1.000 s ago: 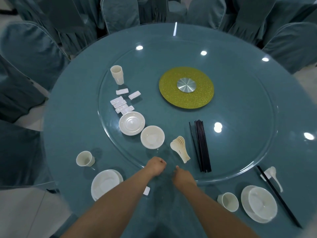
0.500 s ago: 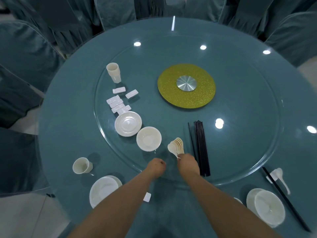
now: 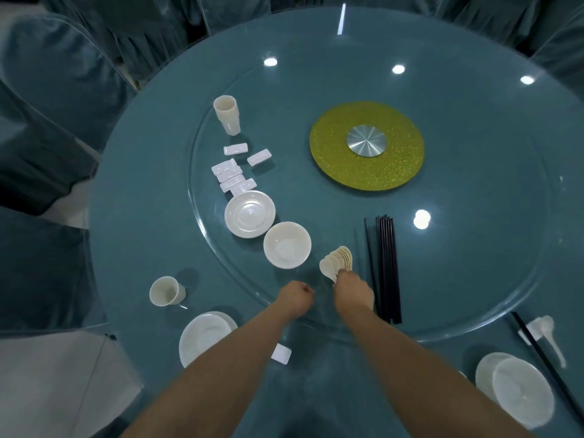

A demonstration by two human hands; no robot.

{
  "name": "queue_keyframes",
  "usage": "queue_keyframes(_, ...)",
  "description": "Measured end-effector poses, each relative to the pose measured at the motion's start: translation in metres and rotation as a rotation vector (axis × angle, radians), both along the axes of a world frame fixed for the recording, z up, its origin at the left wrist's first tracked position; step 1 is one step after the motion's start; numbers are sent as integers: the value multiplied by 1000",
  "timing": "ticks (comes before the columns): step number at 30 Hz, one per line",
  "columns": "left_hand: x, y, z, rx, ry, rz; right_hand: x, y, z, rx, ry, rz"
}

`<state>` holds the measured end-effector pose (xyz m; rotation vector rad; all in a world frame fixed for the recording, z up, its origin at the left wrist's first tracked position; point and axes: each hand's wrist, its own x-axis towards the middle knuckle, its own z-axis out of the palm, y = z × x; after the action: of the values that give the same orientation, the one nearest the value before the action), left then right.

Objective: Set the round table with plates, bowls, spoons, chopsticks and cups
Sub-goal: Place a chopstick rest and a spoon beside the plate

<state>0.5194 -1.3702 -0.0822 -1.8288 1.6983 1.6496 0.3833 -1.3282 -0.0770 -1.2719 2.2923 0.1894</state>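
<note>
On the glass turntable [image 3: 474,279] lie a fanned stack of white spoons [image 3: 338,262], a stack of bowls [image 3: 287,245], a stack of plates [image 3: 249,214], stacked cups [image 3: 227,114], several white chopstick rests [image 3: 232,173] and a bundle of black chopsticks [image 3: 386,267]. My right hand [image 3: 354,292] covers the spoon handles, its fingers curled on them. My left hand [image 3: 295,298] is a loose fist on the glass, holding nothing. In front of me lie a plate with a bowl [image 3: 205,338], a cup [image 3: 166,291] and one rest [image 3: 281,354].
At the right is a set place: bowl on plate [image 3: 518,390], spoon on a rest [image 3: 545,330], black chopsticks [image 3: 543,361]. A yellow-green disc with a metal hub [image 3: 366,145] marks the turntable's middle. Chairs in teal covers [image 3: 47,90] ring the table.
My right hand moved forward from the table's near edge to the spoon stack and closed on the handles. My left hand stayed in place.
</note>
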Motion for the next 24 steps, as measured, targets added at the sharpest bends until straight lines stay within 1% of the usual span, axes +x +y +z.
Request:
queue_keyframes(4,1,0,0,-27,-9,-8,3,-2,-4,26,13,-2)
queue_keyframes(7,3,1,1,-35,-20,-14,4,-3,-2,27,-22,-42)
queue_keyframes(10,8,4,4,-30,22,18,9,-1,4,5,-137,-119)
queue_keyframes(15,25,17,17,-26,144,132,35,16,9,-39,-426,-95)
queue_keyframes(18,45,35,22,-83,114,140,57,36,13,-49,-534,-111)
queue_keyframes(22,75,63,23,-63,54,131,82,67,11,17,-686,-74)
queue_keyframes(24,92,79,22,-71,47,135,89,83,9,62,-725,-87)
